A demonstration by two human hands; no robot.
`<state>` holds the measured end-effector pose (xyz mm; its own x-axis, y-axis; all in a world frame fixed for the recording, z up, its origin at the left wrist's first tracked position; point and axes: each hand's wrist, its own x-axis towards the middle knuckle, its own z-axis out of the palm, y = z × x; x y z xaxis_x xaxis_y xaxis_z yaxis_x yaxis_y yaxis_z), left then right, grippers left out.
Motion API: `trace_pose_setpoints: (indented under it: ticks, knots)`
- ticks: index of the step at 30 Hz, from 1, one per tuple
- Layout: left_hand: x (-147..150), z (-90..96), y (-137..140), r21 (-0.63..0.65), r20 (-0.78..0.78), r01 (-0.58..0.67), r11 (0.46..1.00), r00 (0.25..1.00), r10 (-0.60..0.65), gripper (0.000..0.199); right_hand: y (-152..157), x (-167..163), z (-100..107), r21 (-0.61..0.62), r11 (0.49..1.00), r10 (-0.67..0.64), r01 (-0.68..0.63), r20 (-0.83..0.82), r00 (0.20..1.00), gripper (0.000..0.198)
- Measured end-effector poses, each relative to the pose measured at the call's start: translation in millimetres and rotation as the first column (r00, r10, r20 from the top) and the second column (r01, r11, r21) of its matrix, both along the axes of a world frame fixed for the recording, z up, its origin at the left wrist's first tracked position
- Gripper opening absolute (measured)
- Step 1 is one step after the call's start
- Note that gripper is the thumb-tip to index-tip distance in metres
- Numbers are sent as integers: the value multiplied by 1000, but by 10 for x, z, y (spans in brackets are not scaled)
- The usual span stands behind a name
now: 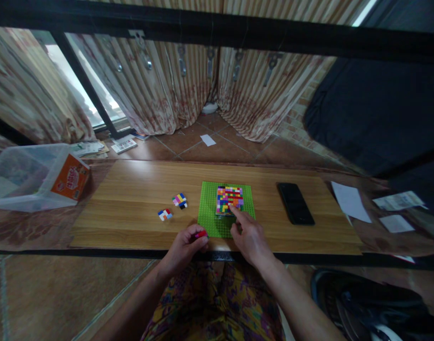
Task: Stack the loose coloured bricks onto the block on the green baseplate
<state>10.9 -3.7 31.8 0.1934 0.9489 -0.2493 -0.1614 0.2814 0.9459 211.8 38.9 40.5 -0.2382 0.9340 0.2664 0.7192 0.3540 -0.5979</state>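
A multicoloured block of toy building bricks stands on a green studded baseplate. My right hand reaches over the plate's right side, its index finger stretched out onto the block's near edge and the other fingers curled. No held piece shows in that hand. At the plate's near left corner, my left hand is closed on a few small bricks, red and pink; fingers partly hide them. Two small brick clusters lie to the left: a mixed-colour one and a white, red and blue one.
The wooden tabletop carries a black smartphone on the right. A clear plastic tub with an orange label stands at the left end. White paper sheets lie beyond the right end. A dark bar edges the near side.
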Motion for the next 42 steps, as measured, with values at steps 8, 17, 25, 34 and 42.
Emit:
trace_pose_setpoints:
  ticks: [8,17,25,34,42]
  knots:
    - [1,11,2,4,-1,5,1000,1000,-5,23,-11,-31,-59,-20,999,-45,43,-123,991,56]
    - [13,24,-11,-10,22,-14,1000,1000,14,23,-22,-45,-39,-57,997,-66,59,-114,991,56]
    - [-3,20,6,-12,18,2,1000,1000,-2,21,-2,-33,11,-85,994,-74,63,-131,989,53]
    - [-15,-32,10,-18,54,11,1000,998,-10,23,19,-81,46,-48,998,-47,47,-8,999,52]
    - [-2,-20,5,-22,94,3,1000,996,-1,22,5,-61,-15,-43,998,-42,42,-12,999,53]
